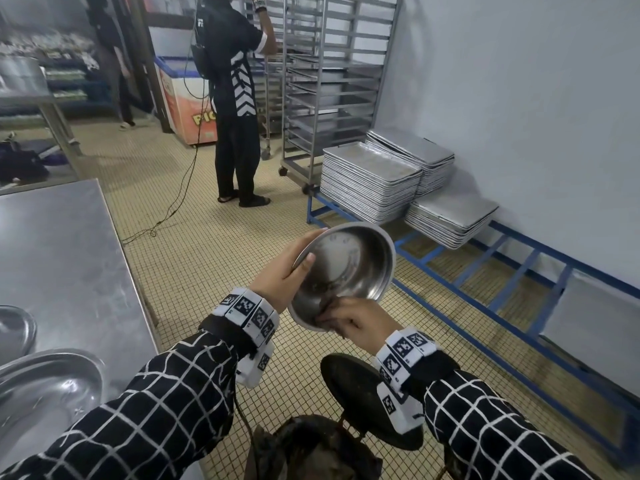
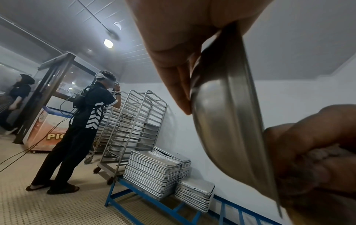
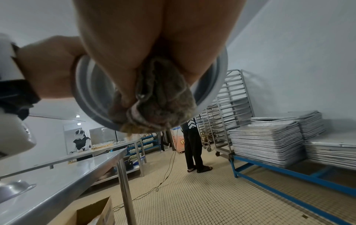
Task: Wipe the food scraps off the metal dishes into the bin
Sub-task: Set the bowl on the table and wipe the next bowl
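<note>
One metal bowl (image 1: 346, 271) is held tilted above the dark bin (image 1: 311, 448) — gripped at its rim by the left hand (image 1: 282, 275); a grimy rag (image 3: 161, 103), clutched in the right hand (image 1: 349, 322), is pressed inside near the lower rim.

Open tiled floor (image 1: 194, 216) ahead of the hands; worktop (image 1: 62, 258) bounds the left, blue rack (image 1: 519, 265) with stacked trays (image 1: 367, 181) the right.

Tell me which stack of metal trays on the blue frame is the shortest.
The front-right stack, nearest the camera wearer. It sits lower than the tall stack beside the trolley rack and the angled stack by the wall.
</note>
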